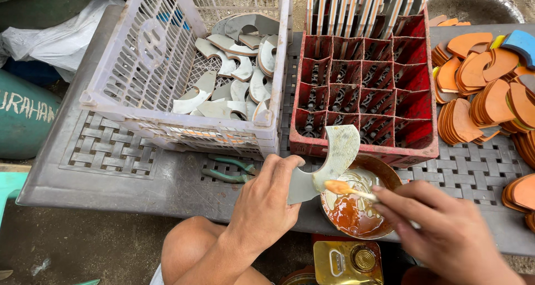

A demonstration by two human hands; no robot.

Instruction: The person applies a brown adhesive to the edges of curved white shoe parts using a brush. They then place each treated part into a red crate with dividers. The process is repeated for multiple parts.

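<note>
Behind the hands, a grey crate point(150, 56) held many bare curved pieces, and a red crate point(362, 84) stood mostly empty. Orange coated pieces point(479, 95) were piled to the right. The left hand point(267, 207) pinched a grey curved piece point(334, 157), uncoated, over the bowl of glue point(356, 212). The right hand point(446, 229) gripped a brush point(343, 188) touching it.

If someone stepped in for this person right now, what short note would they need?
Left hand: holds a grey curved piece over the bowl of orange-brown liquid.
Right hand: holds a small brush, its wet tip at the piece's lower edge.
Uncoated grey pieces lie in the white crate; orange pieces are stacked at the right; the red divided crate holds upright pieces only in its far row.
Done: many pieces look coated. Left: the held piece is mostly grey, and the white crate looks far from empty.
</note>
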